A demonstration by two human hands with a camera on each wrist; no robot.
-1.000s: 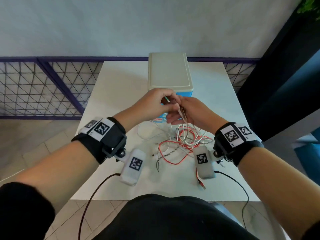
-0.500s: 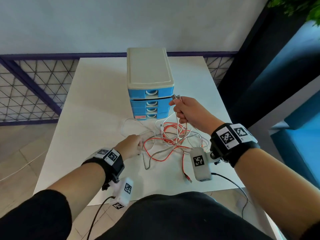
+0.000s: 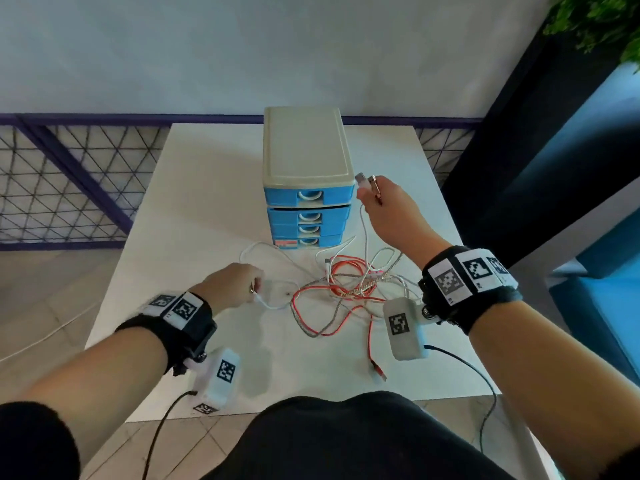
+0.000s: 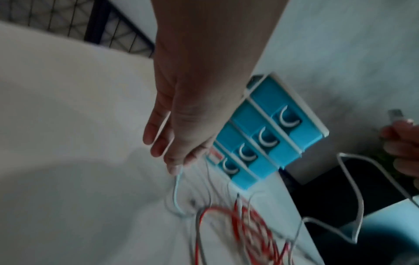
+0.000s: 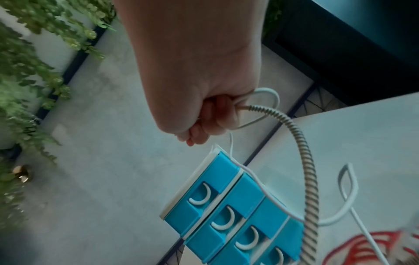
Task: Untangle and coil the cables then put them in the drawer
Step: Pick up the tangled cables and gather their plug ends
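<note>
The cables (image 3: pixel 349 289) lie tangled on the table (image 3: pixel 194 202) just in front of the drawer unit (image 3: pixel 306 181): red, white and a grey-striped braided one. My right hand (image 3: pixel 384 209) is fisted around 2 plug ends, held up beside the unit's top drawer. My left hand (image 3: pixel 232 285) pinches a white cable end in front of the unit. A red label on the bottom drawer is unreadable.
</note>
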